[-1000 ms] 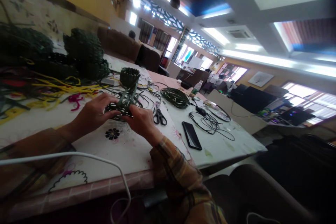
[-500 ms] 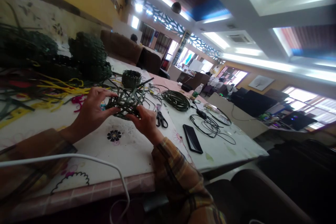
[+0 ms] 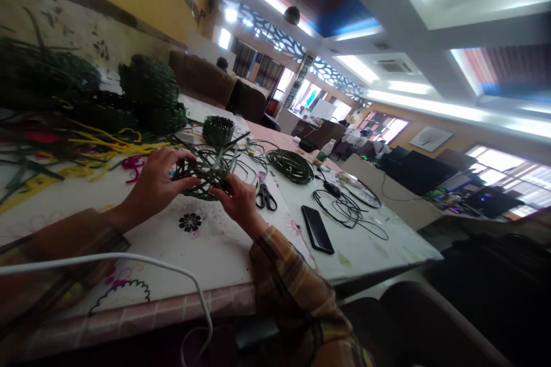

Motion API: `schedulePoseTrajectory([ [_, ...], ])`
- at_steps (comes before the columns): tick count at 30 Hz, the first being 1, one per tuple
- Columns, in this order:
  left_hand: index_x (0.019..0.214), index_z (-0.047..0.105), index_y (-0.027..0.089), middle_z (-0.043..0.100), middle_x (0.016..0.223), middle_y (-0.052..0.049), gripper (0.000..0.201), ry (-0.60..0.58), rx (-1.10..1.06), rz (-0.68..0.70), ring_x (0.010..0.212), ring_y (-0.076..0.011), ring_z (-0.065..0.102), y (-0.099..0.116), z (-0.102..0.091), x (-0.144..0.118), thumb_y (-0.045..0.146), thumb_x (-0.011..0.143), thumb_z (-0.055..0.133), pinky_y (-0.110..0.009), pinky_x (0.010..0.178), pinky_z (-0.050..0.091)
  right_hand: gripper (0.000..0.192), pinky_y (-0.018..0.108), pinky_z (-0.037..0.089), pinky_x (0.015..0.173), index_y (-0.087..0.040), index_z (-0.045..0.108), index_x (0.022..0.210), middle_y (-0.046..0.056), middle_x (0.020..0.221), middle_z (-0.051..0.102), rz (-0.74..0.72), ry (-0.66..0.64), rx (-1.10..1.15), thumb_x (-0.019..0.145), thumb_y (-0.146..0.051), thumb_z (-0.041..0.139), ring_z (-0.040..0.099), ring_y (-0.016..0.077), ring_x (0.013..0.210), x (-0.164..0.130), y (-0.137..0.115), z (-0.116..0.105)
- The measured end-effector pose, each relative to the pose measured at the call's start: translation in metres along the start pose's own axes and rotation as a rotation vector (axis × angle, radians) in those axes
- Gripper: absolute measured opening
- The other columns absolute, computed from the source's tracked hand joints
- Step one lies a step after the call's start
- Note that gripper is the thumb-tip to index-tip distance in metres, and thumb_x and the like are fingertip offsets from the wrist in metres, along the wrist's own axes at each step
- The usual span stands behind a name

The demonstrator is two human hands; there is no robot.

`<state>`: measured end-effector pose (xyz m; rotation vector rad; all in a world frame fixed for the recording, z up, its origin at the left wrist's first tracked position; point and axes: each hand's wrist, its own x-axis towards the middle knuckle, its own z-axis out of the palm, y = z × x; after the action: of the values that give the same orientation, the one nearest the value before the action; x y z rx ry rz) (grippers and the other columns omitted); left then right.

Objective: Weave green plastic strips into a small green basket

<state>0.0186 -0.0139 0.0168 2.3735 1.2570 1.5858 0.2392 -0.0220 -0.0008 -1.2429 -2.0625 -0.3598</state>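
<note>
Head view: the half-woven green basket (image 3: 205,171) sits between both hands, over the counter (image 3: 215,252) toward its near edge. The left hand (image 3: 157,183) fingers curl closed on its left rim; the right hand (image 3: 241,203) fingers pinch its right side. Scissors (image 3: 263,195) lie just right.

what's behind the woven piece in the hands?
Directly behind the woven piece stands a small dark basket, with loose green strips around it. The piece covers the basket's foot and the table beneath.
</note>
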Motion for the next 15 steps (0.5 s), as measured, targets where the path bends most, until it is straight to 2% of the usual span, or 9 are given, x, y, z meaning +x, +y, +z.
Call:
schedulePoseTrajectory([
  [6,0.108,0.062,0.025,0.060,0.099,-0.004,0.033,-0.020,-0.040,-0.005,0.095,-0.0260,0.054,-0.0033,0.0011,0.0000,0.047,0.084,0.066,-0.042,0.092,0.041,0.040,0.022,0.033,0.059,-0.018,0.060,0.080,-0.001,0.064,0.060,0.018,0.010,0.034,0.093,-0.056,0.059,0.051,0.0098,0.056,-0.0025,-0.0011,0.0047],
  [15,0.097,0.062,0.024,0.057,0.091,-0.001,0.025,-0.024,-0.093,-0.050,0.089,-0.0221,0.053,-0.0012,0.0013,-0.0008,0.044,0.083,0.067,-0.037,0.087,0.043,0.042,0.022,0.032,0.058,-0.019,0.056,0.075,-0.003,0.063,0.057,0.062,0.071,0.199,0.091,-0.058,0.060,0.044,0.0087,0.055,-0.0062,-0.0052,0.0061],
])
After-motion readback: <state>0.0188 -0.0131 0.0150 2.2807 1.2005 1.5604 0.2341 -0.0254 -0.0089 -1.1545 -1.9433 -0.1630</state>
